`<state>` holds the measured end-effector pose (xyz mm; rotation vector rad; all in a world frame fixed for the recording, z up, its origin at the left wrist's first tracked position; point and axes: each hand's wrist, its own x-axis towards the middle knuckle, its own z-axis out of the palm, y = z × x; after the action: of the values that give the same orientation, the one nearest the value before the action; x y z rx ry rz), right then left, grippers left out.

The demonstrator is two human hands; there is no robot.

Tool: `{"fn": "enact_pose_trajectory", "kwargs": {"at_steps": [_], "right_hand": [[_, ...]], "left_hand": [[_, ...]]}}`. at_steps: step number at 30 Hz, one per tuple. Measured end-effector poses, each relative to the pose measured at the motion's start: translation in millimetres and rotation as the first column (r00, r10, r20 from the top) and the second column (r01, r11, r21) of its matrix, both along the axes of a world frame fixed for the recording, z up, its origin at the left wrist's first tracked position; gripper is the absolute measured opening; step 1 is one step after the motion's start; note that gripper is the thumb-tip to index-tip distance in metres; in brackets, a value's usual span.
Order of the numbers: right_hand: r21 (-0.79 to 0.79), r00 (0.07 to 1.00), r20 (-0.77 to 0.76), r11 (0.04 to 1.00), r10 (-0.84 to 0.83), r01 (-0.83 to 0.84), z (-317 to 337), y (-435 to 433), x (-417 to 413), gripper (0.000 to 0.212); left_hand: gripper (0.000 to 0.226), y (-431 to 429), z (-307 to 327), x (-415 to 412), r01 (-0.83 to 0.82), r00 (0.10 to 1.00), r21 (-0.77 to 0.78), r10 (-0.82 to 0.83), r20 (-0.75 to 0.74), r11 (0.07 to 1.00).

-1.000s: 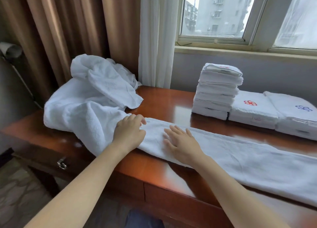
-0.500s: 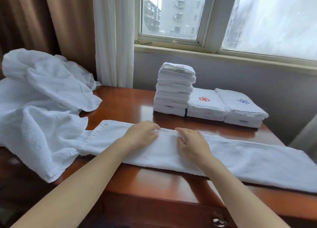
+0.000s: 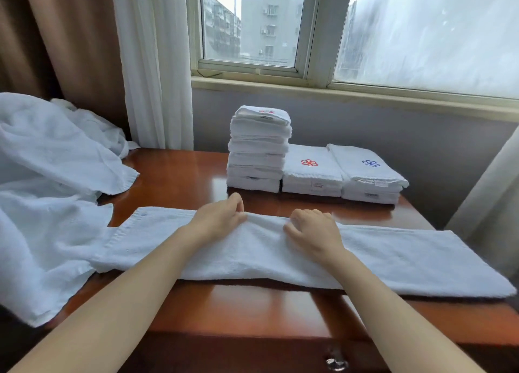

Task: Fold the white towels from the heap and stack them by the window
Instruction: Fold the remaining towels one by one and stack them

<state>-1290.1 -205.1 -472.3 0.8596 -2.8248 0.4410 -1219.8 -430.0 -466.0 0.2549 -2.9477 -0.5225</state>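
From the head camera, a long towel (image 3: 393, 256) lies in a narrow folded strip across the desk (image 3: 179, 173), just in front of the tall stack (image 3: 258, 151) of folded white towels. Both hands sit on the strip's far edge, directly in front of that stack.

The left hand (image 3: 222, 217) has its fingers curled down and its thumb tucked against them. Its grip is nearly closed, pinching the towel's far edge. The right hand (image 3: 311, 228), near it and further right, also has bent fingers hooked over the same edge, so its grip is closed on the cloth too. Between the two hands the edge is bunched into a low ridge.

Left of the stack, well apart, the loose heap (image 3: 50, 190) of white towels spills over the desk's end, and the strip's left end touches it. Just right of the stack and touching it sits a lower pile with a red emblem (image 3: 309, 162), then another with a blue emblem (image 3: 370, 163). Behind the stack is the window (image 3: 252, 21).
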Motion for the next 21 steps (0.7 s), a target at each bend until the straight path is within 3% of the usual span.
{"fn": "enact_pose_trajectory", "kwargs": {"at_steps": [5, 9, 13, 16, 19, 21], "right_hand": [[-0.030, 0.998, -0.030, 0.998, -0.054, 0.053, -11.1, 0.3, -9.4, 0.016], [0.066, 0.993, -0.049, 0.992, -0.104, 0.107, -16.1, 3.2, -18.9, 0.034], [0.129, 0.985, 0.166, 0.992, -0.039, 0.018, -18.2, 9.5, -29.5, 0.058], [0.191, 0.981, 0.191, 0.982, -0.029, -0.008, -14.4, 16.6, -35.9, 0.066], [0.200, 0.987, 0.152, 0.979, -0.058, 0.027, -7.6, 11.4, -29.6, 0.067], [0.107, 0.990, 0.140, 0.994, -0.006, -0.009, -2.8, -9.2, -13.2, 0.064]], "left_hand": [[0.037, -3.9, -8.3, 3.6, -0.055, 0.996, -0.090, 0.048, -0.073, 0.994], [0.047, -12.5, -15.8, 1.8, -0.093, 0.996, -0.283, 0.084, -0.042, 0.955], [0.049, -15.4, -20.0, 10.0, -0.036, 0.999, -0.058, 0.034, -0.030, 0.998], [0.042, -19.3, -14.8, 19.4, -0.007, 0.993, 0.103, 0.020, -0.119, 0.995], [0.040, -33.6, -19.2, 31.3, -0.123, 0.974, 0.100, 0.139, -0.179, 0.987], [0.039, -39.9, -23.0, 37.1, -0.170, 0.964, 0.055, 0.177, -0.196, 0.984]]}}
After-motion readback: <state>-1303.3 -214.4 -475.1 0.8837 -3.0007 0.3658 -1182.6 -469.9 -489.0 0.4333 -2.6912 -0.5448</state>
